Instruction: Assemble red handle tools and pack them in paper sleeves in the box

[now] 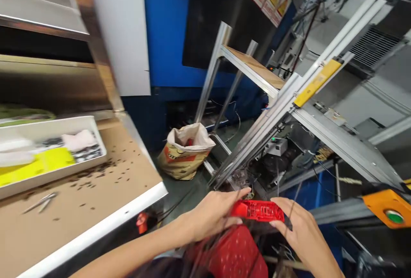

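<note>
Head view: right of the workbench (105, 218), the left hand (212, 214) and right hand (298, 222) grip opposite ends of a red plastic housing (260, 212) in mid-air. It looks light, stiff, perhaps slippery; best held by its ends, off the thin ribs (257, 207).

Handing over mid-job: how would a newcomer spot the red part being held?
From the brown-topped table at left, look low and right. The left hand and right hand hold a narrow red part between them. Its ribbed, recessed face sets it apart from the broad, spotted red surface below.
</note>
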{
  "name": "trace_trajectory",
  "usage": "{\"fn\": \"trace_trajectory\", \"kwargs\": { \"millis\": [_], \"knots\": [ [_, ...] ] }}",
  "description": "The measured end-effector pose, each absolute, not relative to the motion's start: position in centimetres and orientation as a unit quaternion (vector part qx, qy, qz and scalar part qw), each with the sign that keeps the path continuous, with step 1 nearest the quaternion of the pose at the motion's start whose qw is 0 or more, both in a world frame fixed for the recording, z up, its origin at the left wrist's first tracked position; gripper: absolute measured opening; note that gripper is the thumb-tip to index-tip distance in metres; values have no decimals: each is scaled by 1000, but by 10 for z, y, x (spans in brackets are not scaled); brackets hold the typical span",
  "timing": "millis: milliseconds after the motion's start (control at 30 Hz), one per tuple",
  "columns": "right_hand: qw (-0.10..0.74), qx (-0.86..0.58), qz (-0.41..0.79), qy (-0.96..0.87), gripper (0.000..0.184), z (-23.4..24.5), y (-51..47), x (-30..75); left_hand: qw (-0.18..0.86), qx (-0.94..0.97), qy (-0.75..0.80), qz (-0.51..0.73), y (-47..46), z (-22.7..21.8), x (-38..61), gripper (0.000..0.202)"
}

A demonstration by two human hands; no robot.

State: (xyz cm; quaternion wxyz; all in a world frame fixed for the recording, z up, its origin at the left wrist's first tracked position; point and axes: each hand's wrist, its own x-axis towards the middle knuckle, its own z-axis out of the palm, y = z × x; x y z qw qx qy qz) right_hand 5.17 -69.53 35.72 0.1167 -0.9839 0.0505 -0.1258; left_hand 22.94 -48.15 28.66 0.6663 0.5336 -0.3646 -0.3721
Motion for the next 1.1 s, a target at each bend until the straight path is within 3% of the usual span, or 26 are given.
{"fn": "trace_trajectory", "kwargs": {
  "millis": [100,167,233,333,633,1100],
  "knots": [
    [198,-960,-152,124,35,382,-699,32,623,530,-406,-408,-504,285,222,52],
    [274,-930,-189,155,31,392,-701,22,627,425,-370,-538,-518,279,213,46],
    [339,-895,-236,171,29,397,-701,16,620,307,-297,-658,-531,269,201,51],
    [373,-859,-291,196,26,398,-699,14,609,235,-208,-728,-544,258,183,59],
    [275,-871,-353,204,16,419,-686,30,638,190,-231,-710,-556,266,162,50],
    [176,-954,-239,47,21,442,-667,114,686,155,-225,-674,-539,259,166,53]
  ]
}}
